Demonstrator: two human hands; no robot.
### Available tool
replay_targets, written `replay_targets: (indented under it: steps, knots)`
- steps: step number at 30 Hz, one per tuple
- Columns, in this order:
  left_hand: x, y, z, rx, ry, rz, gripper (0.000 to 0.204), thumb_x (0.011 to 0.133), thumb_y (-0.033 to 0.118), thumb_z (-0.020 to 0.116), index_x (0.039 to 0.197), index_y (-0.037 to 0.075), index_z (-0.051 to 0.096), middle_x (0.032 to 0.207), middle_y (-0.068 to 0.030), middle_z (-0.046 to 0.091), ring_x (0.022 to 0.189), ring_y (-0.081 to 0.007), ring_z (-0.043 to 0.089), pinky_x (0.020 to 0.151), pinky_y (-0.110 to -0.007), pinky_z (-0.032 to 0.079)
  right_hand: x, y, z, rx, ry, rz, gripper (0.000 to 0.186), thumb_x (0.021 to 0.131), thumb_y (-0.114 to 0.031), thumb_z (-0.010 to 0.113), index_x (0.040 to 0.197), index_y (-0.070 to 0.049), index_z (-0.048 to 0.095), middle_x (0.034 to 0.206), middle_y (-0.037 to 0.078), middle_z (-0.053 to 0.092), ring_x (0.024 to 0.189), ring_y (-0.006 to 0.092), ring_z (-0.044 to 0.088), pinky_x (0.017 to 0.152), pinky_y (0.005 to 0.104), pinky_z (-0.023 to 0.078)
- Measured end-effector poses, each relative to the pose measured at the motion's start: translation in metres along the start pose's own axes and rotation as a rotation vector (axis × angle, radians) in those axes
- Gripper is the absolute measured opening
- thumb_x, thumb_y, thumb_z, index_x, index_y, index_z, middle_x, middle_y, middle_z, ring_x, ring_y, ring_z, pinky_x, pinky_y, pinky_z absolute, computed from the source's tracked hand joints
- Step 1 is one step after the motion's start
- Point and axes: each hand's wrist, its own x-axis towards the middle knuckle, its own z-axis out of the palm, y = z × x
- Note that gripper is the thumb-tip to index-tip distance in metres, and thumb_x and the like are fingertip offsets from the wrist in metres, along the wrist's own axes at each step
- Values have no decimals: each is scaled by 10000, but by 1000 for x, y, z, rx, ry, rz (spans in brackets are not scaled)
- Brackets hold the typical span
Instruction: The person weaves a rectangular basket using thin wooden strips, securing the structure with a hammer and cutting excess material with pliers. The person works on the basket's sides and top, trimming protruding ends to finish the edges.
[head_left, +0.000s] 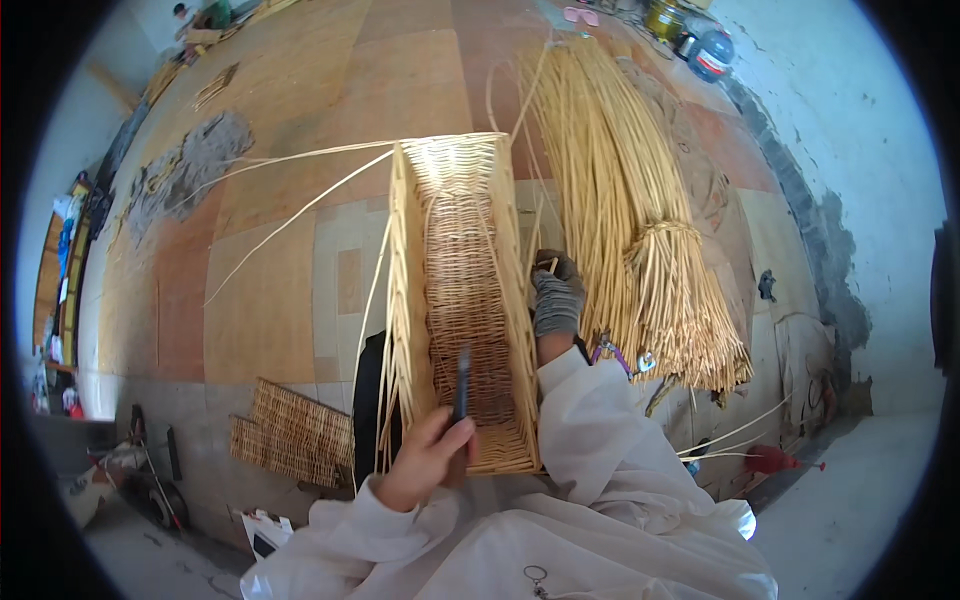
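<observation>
The bare left hand [428, 458] grips a slim dark tool [462, 385] — best kept from snagging the long tan wicker basket [462, 275] — while the grey-gloved right hand [557, 292] curls alongside, its hold unclear.

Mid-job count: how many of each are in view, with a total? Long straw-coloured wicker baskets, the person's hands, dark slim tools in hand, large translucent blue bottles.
Long straw-coloured wicker basket: 1
Hands, bare left hand and grey-gloved right hand: 2
Dark slim tool: 1
Large translucent blue bottle: 1
Total: 5
</observation>
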Motion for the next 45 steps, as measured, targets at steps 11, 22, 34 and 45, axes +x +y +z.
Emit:
replay_targets:
  steps: [11, 22, 34, 45]
  knots:
    - [49, 56, -28, -423, -274, -30, 411, 913, 174, 510, 1278, 3, 430, 973, -50, 556, 798, -131, 547, 738, -281, 492, -18, -24, 10, 507, -371, -166, 379, 806, 47, 533, 1178, -13, 571, 1120, 59, 605, 957, 114, 553, 851, 236, 443]
    - [87, 100, -29, 146, -62, 224, 495, 880, 80, 523, 1347, 9, 378, 1025, -38, 559, 684, -44, 488, 456, -149, 410, -16, -14, 12, 662, -329, -127, 395, 783, 55, 551, 1170, -19, 572, 1086, 23, 573, 895, 91, 537, 772, 205, 441]
    - [100, 169, -14, 624, -80, 67, 443, 860, 52, 505, 1295, -7, 449, 695, -20, 542, 532, -74, 477, 475, -226, 410, -8, -15, 11, 541, -300, -207, 397, 744, 70, 558, 1128, -25, 602, 1080, 45, 592, 941, 112, 549, 839, 220, 444]
    - [206, 305, 6, 1029, -279, -754, 313, 856, 162, 518, 1157, 89, 561, 785, -63, 602, 516, -119, 523, 363, -233, 338, -20, -24, 13, 513, -315, -182, 380, 813, 53, 496, 1170, -59, 562, 944, 28, 591, 709, 60, 518, 637, 183, 441]
